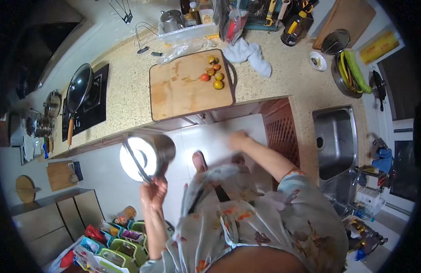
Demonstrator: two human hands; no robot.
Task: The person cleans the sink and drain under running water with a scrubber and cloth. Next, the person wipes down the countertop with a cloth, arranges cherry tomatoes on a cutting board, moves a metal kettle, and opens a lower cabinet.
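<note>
My left hand (153,191) is closed around the end of a dark bar handle on a round metal pail (165,148). The pail hangs over the floor in front of the counter, and its round face glares bright white, so details there are washed out. My right hand (237,140) is out over the floor, near the cabinet front and below the cutting board (183,91). Motion blurs its fingers, and whether they hold anything is unclear. Several small red and yellow tomatoes (205,77) lie on the board's right side.
A lidded wok (80,86) stands on the stove at left. A white cloth (249,54) lies right of the board. The sink (335,141) is at right, near a bowl (344,84) with long green vegetables. Colorful baskets (124,248) stand at lower left.
</note>
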